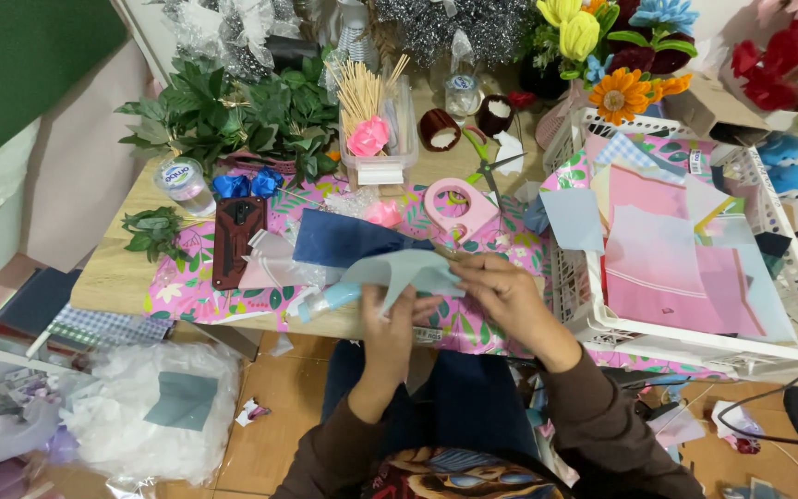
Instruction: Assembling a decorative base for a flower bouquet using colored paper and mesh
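Left hand [397,319] grips the lower edge of a pale blue sheet [399,271], held just above the table edge in front of the person; a glue tube [327,300] lies right beside it and I'd say a stray elbow or tug could knock it to the floor. Right hand [501,288] pinches the sheet's right end w/ fingers closed, so pulling vs. the left could tear or crease it. Scissors [489,171] and the packed basket [573,305] sit close, so the sheet could snag there.
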